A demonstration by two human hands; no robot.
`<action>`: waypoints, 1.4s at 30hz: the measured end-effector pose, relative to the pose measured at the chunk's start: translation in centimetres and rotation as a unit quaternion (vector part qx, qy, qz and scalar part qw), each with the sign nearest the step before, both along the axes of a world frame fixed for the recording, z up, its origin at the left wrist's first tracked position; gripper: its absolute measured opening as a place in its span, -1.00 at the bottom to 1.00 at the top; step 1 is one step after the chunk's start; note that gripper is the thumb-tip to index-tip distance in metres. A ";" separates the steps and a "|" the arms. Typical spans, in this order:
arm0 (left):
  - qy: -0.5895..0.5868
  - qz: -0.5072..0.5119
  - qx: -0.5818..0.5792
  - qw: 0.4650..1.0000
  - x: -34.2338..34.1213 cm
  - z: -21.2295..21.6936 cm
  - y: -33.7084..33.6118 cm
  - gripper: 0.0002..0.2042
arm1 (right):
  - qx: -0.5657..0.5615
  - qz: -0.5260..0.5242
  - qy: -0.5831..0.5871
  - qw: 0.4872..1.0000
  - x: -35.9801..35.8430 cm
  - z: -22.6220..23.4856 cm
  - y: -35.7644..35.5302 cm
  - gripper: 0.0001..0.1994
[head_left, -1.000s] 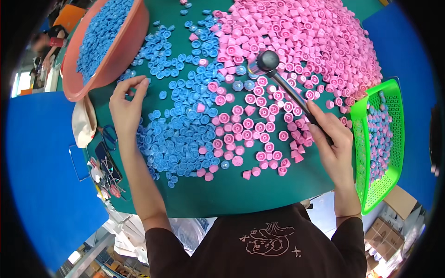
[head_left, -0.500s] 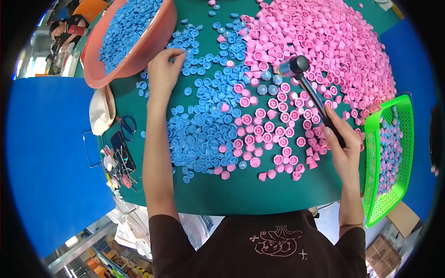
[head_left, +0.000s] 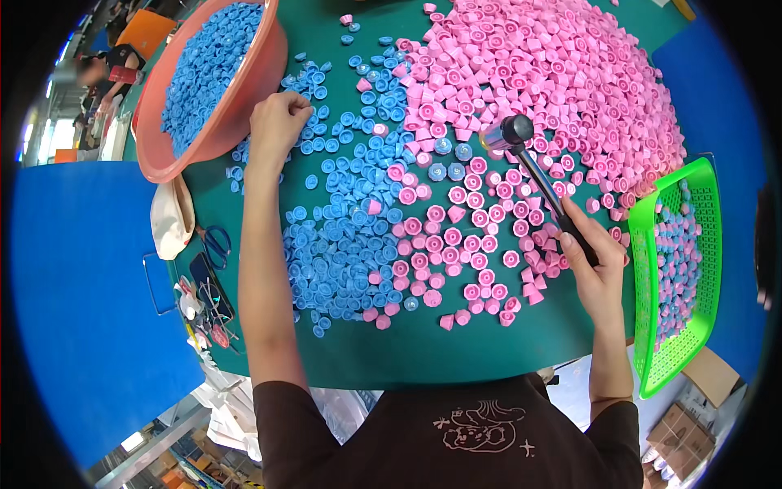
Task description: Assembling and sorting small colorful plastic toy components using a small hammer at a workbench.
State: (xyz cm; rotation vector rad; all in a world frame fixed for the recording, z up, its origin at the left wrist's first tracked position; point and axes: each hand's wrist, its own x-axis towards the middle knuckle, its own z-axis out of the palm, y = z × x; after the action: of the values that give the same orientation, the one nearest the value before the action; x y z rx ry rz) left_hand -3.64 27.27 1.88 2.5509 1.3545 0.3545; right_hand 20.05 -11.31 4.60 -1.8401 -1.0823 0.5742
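Note:
My right hand point(head_left: 596, 257) is wrapped around the black grip of a small mallet point(head_left: 538, 179). The mallet's head sits over the near edge of the pink pile, beside several blue-topped pieces point(head_left: 455, 171). Close to the orange basin's rim, my left hand point(head_left: 279, 122) is closed above loose blue caps point(head_left: 319, 129); whatever its fingers pinch, if anything, is hidden. More blue caps point(head_left: 342, 261) lie crowded together left of the middle. Small pink cups point(head_left: 489, 216) are scattered in front of the mallet, many with their hollow side up.
An orange basin point(head_left: 269, 73) full of blue caps stands at the far left. A large pink heap point(head_left: 562, 73) covers the far right. A green basket point(head_left: 643, 269) of pink and blue pieces is at the right edge. Scissors point(head_left: 217, 247) and a phone point(head_left: 210, 285) lie left. Another person point(head_left: 122, 61) is beyond.
The whole view has shifted, so the table's things sit slightly lower and further left. My left hand's fingers look more curled in. My right hand still grips the mallet.

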 end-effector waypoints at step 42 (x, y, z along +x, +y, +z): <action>-0.055 -0.382 -0.060 0.920 11.1 1.1 -14.6 -0.78 | -0.028 -0.003 0.013 1.000 0.7 -0.3 -2.6 -0.57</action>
State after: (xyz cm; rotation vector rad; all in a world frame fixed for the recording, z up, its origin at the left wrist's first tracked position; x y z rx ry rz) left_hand 7.42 12.67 3.00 2.6534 0.2568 0.2410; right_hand 20.76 -13.88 4.31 -1.8776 -1.0523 0.6287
